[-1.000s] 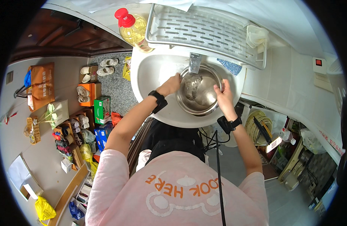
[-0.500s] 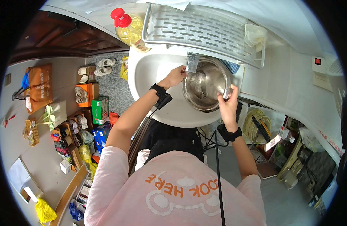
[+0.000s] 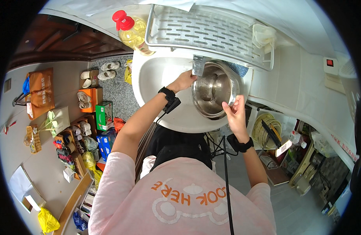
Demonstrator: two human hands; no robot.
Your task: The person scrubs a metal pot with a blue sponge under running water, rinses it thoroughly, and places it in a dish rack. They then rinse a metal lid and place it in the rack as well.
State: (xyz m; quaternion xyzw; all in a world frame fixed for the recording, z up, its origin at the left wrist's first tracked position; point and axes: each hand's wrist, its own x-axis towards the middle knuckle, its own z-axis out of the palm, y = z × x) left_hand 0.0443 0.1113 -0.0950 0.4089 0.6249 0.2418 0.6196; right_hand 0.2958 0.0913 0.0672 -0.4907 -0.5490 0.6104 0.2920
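Observation:
A shiny stainless steel bowl (image 3: 202,105) is held tilted over the right half of a white sink (image 3: 149,78), under the metal faucet (image 3: 198,65). My left hand (image 3: 183,81) pinches the bowl's left rim beside the faucet; its fingertips are partly hidden there. On the opposite side, my right hand (image 3: 236,114) grips the rim with thumb and fingers. Some water seems to lie in the bowl, though glare makes the amount hard to judge.
Behind the sink stand a grey slotted rack (image 3: 204,33) and an oil bottle (image 3: 132,33) with a red cap. A blue striped cloth (image 3: 238,69) lies beside the bowl. A black cable (image 3: 226,176) hangs before my body. Shoes and boxes (image 3: 105,115) line the left floor.
The bowl has tilted and shifted slightly toward me, and the bright splashing inside has settled. My right hand has moved a little nearer with the rim; my left hand stays by the faucet.

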